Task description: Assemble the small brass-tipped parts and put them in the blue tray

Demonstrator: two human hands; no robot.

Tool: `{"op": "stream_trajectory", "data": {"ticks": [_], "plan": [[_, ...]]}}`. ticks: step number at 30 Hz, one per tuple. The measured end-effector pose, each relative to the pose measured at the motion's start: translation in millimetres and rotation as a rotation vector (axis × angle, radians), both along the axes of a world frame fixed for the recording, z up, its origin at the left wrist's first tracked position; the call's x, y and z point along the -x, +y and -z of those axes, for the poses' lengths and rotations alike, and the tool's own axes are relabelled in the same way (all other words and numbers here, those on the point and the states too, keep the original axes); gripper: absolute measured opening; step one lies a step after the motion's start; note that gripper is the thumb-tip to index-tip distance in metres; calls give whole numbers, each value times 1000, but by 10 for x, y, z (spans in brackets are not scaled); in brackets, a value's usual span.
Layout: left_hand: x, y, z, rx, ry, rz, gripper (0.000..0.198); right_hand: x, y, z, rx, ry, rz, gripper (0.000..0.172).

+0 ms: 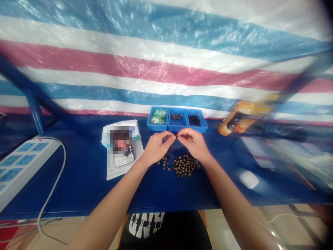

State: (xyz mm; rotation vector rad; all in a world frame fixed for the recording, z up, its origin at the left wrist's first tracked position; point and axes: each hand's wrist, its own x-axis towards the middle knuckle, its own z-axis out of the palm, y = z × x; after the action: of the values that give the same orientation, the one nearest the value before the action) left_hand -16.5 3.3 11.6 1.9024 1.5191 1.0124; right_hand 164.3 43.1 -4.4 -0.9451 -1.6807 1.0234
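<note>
My left hand (pixel 157 147) and my right hand (pixel 194 144) hang over the blue tabletop (pixel 85 187), their fingertips pinched close together just in front of a blue three-compartment tray (pixel 158 127). Whatever lies between the fingertips is too small to make out. Below the hands sits a heap of small dark metal screw-like parts (pixel 186 166), with a few more parts (pixel 163 163) scattered to its left. The tray's left compartment holds green packets (pixel 158 116), and small dark parts fill the other two.
To the left lie a smartphone (pixel 125 156) on white paper (pixel 122 163) and a white power strip (pixel 23 163) with its cable. To the right are a white rounded object (pixel 249 179) and a blurred yellow bottle (pixel 244 116). A striped tarp (pixel 166 59) hangs behind.
</note>
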Motion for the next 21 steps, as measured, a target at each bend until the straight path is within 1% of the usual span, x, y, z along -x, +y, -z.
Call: {"op": "stream_trajectory", "data": {"ticks": [2, 4, 7, 9, 12, 15, 21], "plan": [[-6, 0, 5, -4, 9, 26, 27, 3, 7, 10, 18, 45, -8, 10], [-9, 4, 16, -14, -4, 38, 26, 4, 4, 9, 44, 61, -21, 15], [-8, 10, 25, -27, -33, 33, 26, 5, -13, -4, 107, 24, -37, 24], [-6, 11, 24, -29, -41, 28, 26, 4, -24, -10, 135, -36, -45, 25], [-6, 9, 16, -34, -44, 37, 24, 6, -39, -16, 128, -110, -66, 25], [-12, 2, 5, -34, -47, 52, 24, 11, -54, -34, 118, -123, -90, 26], [-51, -19, 0, -23, -35, 66, 25, 16, -54, -72, 108, -116, -80, 40]]}}
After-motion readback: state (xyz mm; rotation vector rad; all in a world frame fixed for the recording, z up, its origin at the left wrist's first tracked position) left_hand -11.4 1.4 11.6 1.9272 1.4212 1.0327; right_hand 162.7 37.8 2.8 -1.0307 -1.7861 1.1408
